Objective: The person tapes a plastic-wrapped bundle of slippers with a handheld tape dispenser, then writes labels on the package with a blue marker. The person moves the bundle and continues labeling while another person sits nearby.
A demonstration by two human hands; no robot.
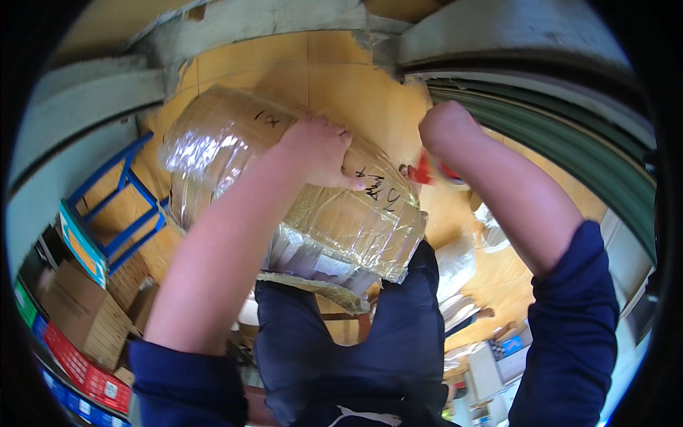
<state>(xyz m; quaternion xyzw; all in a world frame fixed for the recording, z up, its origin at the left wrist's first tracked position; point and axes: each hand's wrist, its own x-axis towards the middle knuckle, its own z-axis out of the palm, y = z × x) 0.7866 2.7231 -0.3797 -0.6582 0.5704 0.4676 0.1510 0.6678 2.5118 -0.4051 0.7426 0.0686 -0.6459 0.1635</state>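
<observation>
A big cardboard box (299,199), wrapped in shiny clear tape and marked with black handwriting, lies tilted against my knees. My left hand (324,151) rests on its top, thumb apart from the other fingers, pressing the surface without gripping it. Off the box's right end, my right hand (446,130) is closed in a fist. Just below that fist is a red tape dispenser (425,169), partly smeared by motion and partly hidden by the hand. Some layered edges show on the box's near side, where a flap (320,290) hangs toward my lap.
At the left stands a blue metal frame (128,192), with brown cartons (85,313) and red boxes (78,363) nearer me. A green shutter (555,149) runs along the right. Clear plastic bags (455,263) and small boxes (491,363) lie on the tan floor (320,64).
</observation>
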